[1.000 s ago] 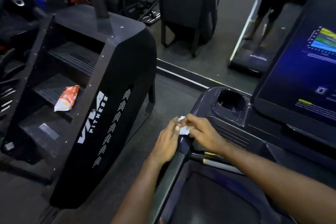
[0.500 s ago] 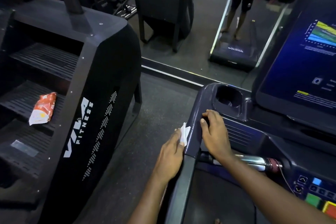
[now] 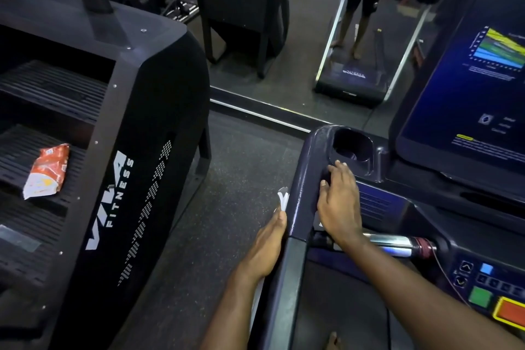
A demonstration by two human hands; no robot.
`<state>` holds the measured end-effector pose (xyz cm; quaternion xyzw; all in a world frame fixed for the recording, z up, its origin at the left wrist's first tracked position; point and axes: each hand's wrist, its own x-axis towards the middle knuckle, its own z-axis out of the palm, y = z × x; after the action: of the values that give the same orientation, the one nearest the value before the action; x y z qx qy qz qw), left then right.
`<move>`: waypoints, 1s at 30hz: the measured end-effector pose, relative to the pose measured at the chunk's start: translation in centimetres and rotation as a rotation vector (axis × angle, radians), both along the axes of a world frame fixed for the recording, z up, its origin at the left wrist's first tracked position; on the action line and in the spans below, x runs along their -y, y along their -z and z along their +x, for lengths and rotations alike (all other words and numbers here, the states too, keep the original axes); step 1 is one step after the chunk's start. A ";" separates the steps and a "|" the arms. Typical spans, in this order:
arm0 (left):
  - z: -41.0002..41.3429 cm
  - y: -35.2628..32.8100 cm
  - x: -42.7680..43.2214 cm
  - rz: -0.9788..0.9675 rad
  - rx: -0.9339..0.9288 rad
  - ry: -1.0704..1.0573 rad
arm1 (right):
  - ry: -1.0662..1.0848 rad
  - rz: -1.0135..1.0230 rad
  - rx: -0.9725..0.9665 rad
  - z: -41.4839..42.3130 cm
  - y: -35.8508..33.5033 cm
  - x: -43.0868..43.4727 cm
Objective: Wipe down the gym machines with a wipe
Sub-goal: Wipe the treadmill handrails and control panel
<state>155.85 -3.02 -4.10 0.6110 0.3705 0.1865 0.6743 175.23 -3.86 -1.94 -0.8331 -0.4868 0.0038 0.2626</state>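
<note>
— Where is the wipe [image 3: 283, 198]?
— The left hand [image 3: 268, 241] presses it against the handrail's [image 3: 301, 207] outer side, fingers flat. The right hand [image 3: 339, 202] rests unclenched on its inner side.
— Failure risk?
— Wipe could slip off the handrail: only fingertip pressure appears to retain it.

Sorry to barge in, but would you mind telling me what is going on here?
A person is wiping down a treadmill. Their left hand presses a folded white wipe against the outer side of the treadmill's side rail. Their right hand rests flat on the console, just below the cup holder. On the stair climber alongside, an orange wrapper lies on a step.
</note>
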 end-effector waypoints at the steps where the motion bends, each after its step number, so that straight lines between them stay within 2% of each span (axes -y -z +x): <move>1: 0.2 0.4 -0.2 -0.005 0.004 -0.001 | 0.023 -0.005 -0.002 0.0 -0.1 0.0; 9: -3.9 2.7 2.9 -0.095 0.054 0.054 | 0.073 -0.097 0.046 0.1 0.5 -0.3; 16: -0.9 2.2 -0.1 -0.054 0.026 0.054 | 0.093 -0.130 0.088 0.2 0.6 -0.4; 24: -4.2 3.7 3.7 -0.101 0.135 0.037 | 0.094 -0.136 0.111 0.2 0.6 -0.5; 30: -0.9 4.3 0.4 -0.098 0.178 0.046 | 0.096 -0.137 0.119 0.2 0.7 -0.5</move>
<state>154.99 -3.46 -8.39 0.5666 0.3036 0.2061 0.7378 175.47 -3.40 -2.61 -0.8703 -0.4596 -0.0251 0.1754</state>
